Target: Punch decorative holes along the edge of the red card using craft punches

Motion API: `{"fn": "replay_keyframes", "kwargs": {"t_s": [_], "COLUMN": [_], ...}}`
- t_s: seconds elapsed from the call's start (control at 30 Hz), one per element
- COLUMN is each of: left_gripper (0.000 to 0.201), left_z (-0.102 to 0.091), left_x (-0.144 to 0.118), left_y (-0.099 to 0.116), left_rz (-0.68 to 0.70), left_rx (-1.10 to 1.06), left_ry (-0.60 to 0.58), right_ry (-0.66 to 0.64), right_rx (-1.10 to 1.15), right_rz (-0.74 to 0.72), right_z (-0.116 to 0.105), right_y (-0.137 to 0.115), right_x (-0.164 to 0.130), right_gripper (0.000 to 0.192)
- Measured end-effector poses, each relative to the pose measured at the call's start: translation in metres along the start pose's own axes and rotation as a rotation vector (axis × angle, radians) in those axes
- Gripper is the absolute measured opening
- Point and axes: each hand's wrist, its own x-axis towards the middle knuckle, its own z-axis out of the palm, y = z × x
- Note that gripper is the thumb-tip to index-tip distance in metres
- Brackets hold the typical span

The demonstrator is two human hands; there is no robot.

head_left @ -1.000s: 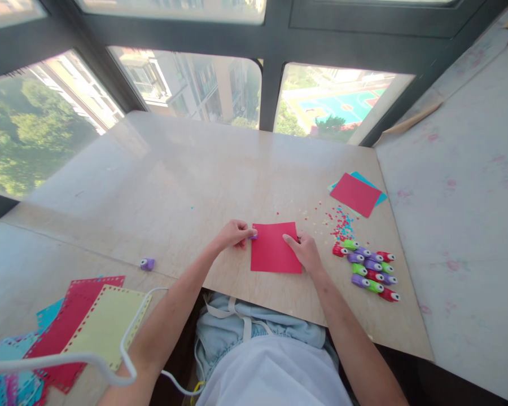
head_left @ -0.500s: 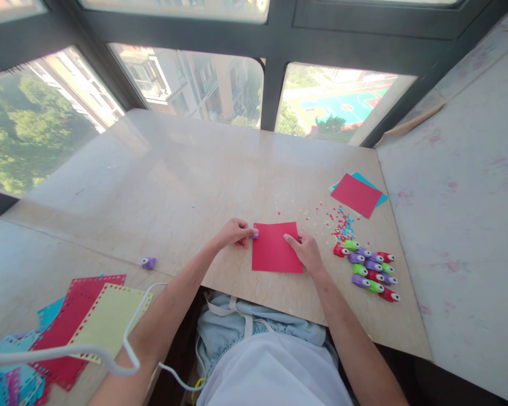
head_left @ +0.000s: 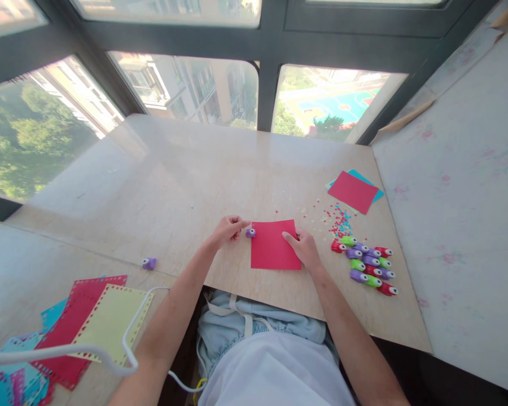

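A heap of punched sheets [head_left: 80, 332] lay at the far left of the tabletop [head_left: 186, 169], a lone purple punch [head_left: 148, 263] just beyond it. The left hand [head_left: 226, 230] sat beside a small punch [head_left: 250, 232] at the red sheet's [head_left: 274, 246] left edge — fingers curled, fingertips at the punch, its grip on it impossible to tell. The right hand [head_left: 305, 250] pressed the sheet's right side flat, grip released. Further right lay confetti [head_left: 338, 221], a cluster of punches [head_left: 369, 265] and spare sheets [head_left: 353, 192].
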Motion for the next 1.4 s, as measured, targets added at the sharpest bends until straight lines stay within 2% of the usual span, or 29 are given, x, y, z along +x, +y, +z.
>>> {"fn": "replay_keyframes", "kwargs": {"t_s": [0.1, 0.27, 0.33, 0.53, 0.67, 0.8, 0.93, 1.07, 1.27, 1.4], "left_gripper": [0.041, 0.041, 0.036, 0.033, 0.035, 0.034, 0.034, 0.033, 0.032, 0.029], "left_z": [0.003, 0.009, 0.01, 0.008, 0.012, 0.017, 0.015, 0.011, 0.009, -0.006], "left_x": [-0.003, -0.007, -0.008, -0.006, -0.007, -0.012, -0.016, -0.015, -0.012, -0.011], "left_y": [-0.003, -0.014, -0.018, -0.024, -0.027, -0.031, -0.033, -0.033, -0.031, -0.033], "left_rz": [0.065, 0.244, 0.284, 0.281, 0.285, 0.319, 0.316, 0.299, 0.267, 0.295], "left_rx": [0.021, 0.207, 0.259, 0.184, 0.156, 0.144, 0.06, -0.115, -0.29, -0.529], "left_ry": [0.068, 0.004, 0.012, 0.12, 0.227, 0.284, 0.377, 0.461, 0.461, 0.396], "right_ry": [0.006, 0.001, 0.007, 0.014, 0.023, 0.032, 0.049, 0.096, 0.156, 0.16], "right_rx": [-0.006, 0.003, -0.002, -0.004, -0.029, -0.056, -0.047, 0.002, 0.098, 0.117], "right_rz": [-0.007, 0.007, 0.004, -0.01, -0.013, -0.03, -0.055, -0.052, -0.031, -0.018], "right_z": [0.0, -0.001, -0.001, 0.0, 0.0, 0.001, 0.002, 0.004, 0.006, 0.006], "right_y": [0.0, -0.001, -0.001, -0.001, -0.002, -0.001, -0.001, 0.0, -0.001, -0.003], "right_x": [0.0, -0.001, -0.002, -0.003, -0.005, -0.006, -0.007, -0.011, -0.014, -0.013], "right_gripper": [0.038, 0.037, 0.037, 0.035, 0.035, 0.035, 0.032, 0.035, 0.035, 0.034]}}
